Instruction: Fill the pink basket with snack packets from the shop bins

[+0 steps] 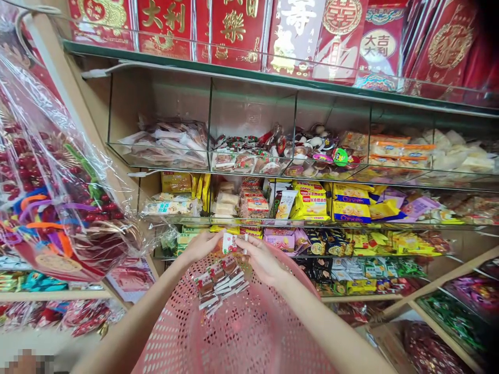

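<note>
Left hand and right hand pinch a small white-and-red plastic packet mid-frame, seemingly sorting; placing calls for gentle release.

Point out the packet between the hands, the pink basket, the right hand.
Packet (pixel 228 242): head view, its printed front.
Pink basket (pixel 238 335): head view, bare part of its inside.
Right hand (pixel 264 259): head view, back of the hand.

Left arm and right arm are seen bare up to where both are cropped by the lower edge, slim, smooth-outlined, tapered toward left hand and right hand, which are likewise uncovered and slender-fingered.
</note>
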### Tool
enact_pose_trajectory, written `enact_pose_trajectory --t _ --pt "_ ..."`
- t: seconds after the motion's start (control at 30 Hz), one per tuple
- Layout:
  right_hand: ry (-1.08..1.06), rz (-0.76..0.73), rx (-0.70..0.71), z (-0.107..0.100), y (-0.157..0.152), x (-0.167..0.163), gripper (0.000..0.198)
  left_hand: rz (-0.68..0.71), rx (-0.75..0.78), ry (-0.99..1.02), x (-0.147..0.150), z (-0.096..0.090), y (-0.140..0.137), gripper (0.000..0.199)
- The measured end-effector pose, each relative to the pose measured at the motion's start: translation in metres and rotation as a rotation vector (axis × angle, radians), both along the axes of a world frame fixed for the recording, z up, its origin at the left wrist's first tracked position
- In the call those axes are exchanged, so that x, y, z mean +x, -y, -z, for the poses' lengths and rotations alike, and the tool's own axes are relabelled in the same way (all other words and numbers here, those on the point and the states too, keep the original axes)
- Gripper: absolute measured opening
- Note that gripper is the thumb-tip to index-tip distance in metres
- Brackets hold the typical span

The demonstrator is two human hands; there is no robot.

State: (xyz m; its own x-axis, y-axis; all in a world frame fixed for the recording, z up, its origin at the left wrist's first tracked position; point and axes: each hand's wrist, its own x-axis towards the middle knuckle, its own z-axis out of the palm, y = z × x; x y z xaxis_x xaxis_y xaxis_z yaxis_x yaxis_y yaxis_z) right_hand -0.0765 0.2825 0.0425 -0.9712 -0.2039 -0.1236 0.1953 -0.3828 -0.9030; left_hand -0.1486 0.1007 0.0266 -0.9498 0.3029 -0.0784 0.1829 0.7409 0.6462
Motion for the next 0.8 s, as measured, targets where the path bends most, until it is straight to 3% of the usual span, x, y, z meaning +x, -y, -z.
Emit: enact_pose_trajectory --t 0.17,0.27,0.43,0.57,0.8 --pt "0.084 -0.050 0.110 0.009 0.001 0.003 0.041 -0.006 0.005 0.030 0.001 0.000 -0.002 0.065" --pt "0.036 -0.081 0.258 0.020 0.004 0.004 0.047 -0.021 0.006 0.029 0.001 -0.001 -0.003 0.066" --pt "-0.308 -0.015 0.653 0.051 0.009 -0.002 0.028 -0.002 -0.001 0.002 0.002 0.000 -0.006 0.067" --pt "-0.389 -0.040 0.755 0.062 0.018 -0.009 0.019 0.011 -0.031 -0.029 0.003 -0.002 -0.009 0.069" --pt "-0.451 -0.094 1.021 0.059 0.035 -0.018 0.022 0.025 0.000 -0.020 0.004 -0.003 -0.008 0.068"
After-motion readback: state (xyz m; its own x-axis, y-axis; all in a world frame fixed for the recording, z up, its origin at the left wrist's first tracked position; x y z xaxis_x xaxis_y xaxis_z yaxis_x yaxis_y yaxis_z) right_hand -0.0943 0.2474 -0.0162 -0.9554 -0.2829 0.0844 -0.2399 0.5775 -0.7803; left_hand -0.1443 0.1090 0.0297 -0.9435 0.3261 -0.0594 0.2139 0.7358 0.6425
